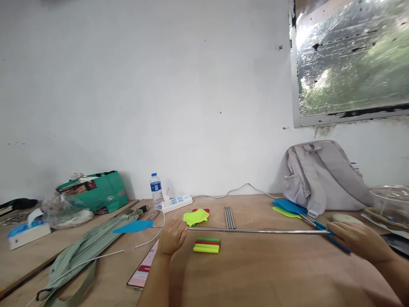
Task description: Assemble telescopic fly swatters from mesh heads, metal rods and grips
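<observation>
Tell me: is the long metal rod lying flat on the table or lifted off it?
Cannot tell for sure. The long metal rod runs level between the left hand and right hand, close above the table.

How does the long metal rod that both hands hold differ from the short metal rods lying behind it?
The long metal rod is single, lies crosswise and spans from the left hand to the right hand. The short metal rods are several, much shorter, point toward the wall and lie untouched. Both look thin and silvery.
</observation>
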The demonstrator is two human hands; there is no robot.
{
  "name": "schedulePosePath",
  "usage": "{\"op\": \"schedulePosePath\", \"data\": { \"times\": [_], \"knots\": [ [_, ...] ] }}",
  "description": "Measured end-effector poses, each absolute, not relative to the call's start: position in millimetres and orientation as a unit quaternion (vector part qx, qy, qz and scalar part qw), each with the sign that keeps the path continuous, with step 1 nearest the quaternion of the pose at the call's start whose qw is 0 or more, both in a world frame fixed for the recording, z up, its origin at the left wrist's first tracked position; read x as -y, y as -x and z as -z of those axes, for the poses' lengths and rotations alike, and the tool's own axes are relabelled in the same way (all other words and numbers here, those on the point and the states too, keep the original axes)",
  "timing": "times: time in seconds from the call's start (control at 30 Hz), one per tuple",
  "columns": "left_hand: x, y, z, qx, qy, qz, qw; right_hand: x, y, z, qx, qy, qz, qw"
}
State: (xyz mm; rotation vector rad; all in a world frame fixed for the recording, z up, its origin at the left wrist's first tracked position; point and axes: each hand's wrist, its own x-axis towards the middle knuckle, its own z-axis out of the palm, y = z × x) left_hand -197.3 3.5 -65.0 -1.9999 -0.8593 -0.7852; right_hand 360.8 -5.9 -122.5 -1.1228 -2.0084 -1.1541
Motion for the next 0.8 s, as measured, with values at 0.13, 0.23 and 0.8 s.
{"op": "schedulePosePath", "data": {
  "times": [0.13, 0.23, 0.8],
  "knots": [
    [-4, 193, 63, 0.334, 0.796, 0.311, 0.398, 11, -365, 113, 0.773, 0.359, 0.478, 0.215],
    [-5, 194, 63, 0.334, 0.797, 0.311, 0.395, 11, -366, 112, 0.77, 0.356, 0.488, 0.206],
    [-24, 164, 91, 0.527, 0.653, 0.465, 0.282, 9, -371, 134, 0.627, 0.603, 0.43, 0.243]
  ]
}}
